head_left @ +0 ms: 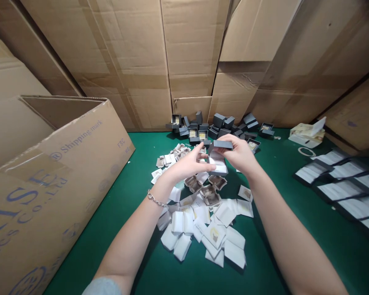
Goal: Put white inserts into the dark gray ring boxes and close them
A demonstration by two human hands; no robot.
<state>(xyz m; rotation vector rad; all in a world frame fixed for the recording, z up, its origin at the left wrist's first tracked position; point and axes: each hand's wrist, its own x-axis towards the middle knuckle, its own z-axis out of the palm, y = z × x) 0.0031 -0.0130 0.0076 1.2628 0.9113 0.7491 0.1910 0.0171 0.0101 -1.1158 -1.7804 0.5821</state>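
Cartons wall a green table piled with white inserts and gray boxes; above the pile, left hand clamps the white-lined base of an open box; right hand pinches its lid.

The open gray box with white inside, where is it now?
In the head view, the open gray box sits between the person's left hand and right hand, above the pile of white paper pieces on the green mat.
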